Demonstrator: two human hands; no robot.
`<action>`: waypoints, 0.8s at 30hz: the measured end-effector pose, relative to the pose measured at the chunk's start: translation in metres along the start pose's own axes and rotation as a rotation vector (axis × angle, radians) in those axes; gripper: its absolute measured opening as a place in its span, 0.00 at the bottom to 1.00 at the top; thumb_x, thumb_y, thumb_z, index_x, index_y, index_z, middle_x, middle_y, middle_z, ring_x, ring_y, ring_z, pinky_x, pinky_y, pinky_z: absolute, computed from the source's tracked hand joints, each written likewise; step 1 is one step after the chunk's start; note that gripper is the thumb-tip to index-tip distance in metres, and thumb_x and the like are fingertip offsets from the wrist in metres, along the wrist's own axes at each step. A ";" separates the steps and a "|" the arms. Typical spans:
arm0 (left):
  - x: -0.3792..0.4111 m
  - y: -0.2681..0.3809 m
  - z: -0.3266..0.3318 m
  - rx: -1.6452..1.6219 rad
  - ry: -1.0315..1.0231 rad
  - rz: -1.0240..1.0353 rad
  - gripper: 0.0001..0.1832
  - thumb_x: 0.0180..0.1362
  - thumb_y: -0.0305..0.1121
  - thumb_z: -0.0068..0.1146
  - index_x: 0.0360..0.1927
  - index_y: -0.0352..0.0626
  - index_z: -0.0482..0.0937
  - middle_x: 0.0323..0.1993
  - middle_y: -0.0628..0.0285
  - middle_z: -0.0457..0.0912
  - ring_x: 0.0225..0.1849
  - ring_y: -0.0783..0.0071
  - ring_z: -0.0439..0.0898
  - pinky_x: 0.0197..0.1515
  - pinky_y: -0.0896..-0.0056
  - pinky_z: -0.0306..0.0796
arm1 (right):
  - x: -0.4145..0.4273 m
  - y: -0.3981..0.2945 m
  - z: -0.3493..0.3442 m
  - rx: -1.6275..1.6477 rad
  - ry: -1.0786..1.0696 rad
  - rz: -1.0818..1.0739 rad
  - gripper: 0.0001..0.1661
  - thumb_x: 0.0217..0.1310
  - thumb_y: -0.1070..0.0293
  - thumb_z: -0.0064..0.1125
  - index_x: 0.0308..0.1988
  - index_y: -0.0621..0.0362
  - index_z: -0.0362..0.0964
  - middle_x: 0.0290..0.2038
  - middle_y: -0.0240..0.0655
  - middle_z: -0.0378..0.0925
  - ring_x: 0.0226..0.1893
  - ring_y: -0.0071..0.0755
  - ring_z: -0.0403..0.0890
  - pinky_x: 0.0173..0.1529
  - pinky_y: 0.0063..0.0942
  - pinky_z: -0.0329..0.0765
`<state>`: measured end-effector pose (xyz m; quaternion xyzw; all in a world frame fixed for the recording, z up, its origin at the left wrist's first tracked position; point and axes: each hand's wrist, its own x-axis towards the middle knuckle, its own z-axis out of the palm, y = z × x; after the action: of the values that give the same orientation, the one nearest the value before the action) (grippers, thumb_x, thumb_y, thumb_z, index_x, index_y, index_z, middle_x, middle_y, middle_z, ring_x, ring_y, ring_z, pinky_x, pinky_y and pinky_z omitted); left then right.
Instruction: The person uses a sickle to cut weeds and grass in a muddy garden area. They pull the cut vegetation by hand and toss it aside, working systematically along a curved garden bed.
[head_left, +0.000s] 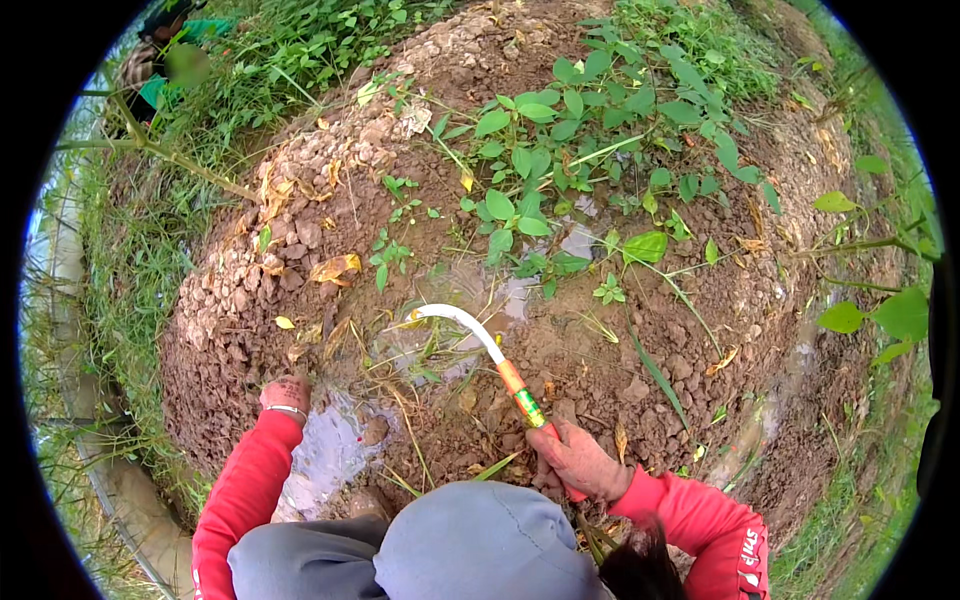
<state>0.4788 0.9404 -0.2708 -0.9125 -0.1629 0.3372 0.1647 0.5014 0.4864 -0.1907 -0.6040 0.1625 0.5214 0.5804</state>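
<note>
My right hand is wrapped around the red and orange handle of a sickle. Its curved blade, bright white in the light, reaches away from me and bends left over wet soil. Under the blade lie cut grass stems in shallow muddy water. My left hand is down at the crumbly soil on the left, back of the hand up, with a thin band at the wrist. Its fingers are hidden, so whether they grip anything cannot be told. A muddy puddle lies just right of it.
Leafy green weeds grow on the soil bed ahead. Clods and dry leaves lie left. A bare plant stem slants in from the left; a leafy branch intrudes at right. Part of a person shows at upper left.
</note>
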 end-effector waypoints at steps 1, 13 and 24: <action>-0.001 -0.003 0.002 -0.018 0.054 -0.011 0.13 0.52 0.40 0.51 0.32 0.44 0.81 0.34 0.54 0.82 0.38 0.57 0.81 0.36 0.56 0.74 | -0.003 0.004 -0.003 0.032 0.056 0.004 0.22 0.60 0.49 0.51 0.33 0.57 0.58 0.18 0.29 0.65 0.13 0.22 0.67 0.17 0.23 0.67; -0.055 -0.084 -0.137 -0.410 0.276 0.114 0.30 0.47 0.38 0.59 0.57 0.48 0.66 0.48 0.48 0.76 0.48 0.52 0.75 0.49 0.59 0.69 | 0.068 -0.031 -0.033 1.372 0.033 -0.107 0.25 0.56 0.41 0.54 0.34 0.52 0.64 0.19 0.24 0.63 0.16 0.23 0.64 0.21 0.24 0.66; -0.147 0.025 -0.144 -0.412 0.208 0.719 0.21 0.52 0.38 0.56 0.49 0.43 0.71 0.39 0.54 0.78 0.35 0.55 0.79 0.38 0.60 0.72 | 0.126 -0.102 0.074 0.691 -0.107 -0.277 0.22 0.55 0.45 0.57 0.37 0.48 0.61 0.22 0.29 0.69 0.15 0.29 0.71 0.18 0.34 0.72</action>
<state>0.4740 0.8312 -0.0954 -0.9542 0.1192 0.2399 -0.1334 0.6011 0.6298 -0.2235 -0.3609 0.2151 0.3831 0.8227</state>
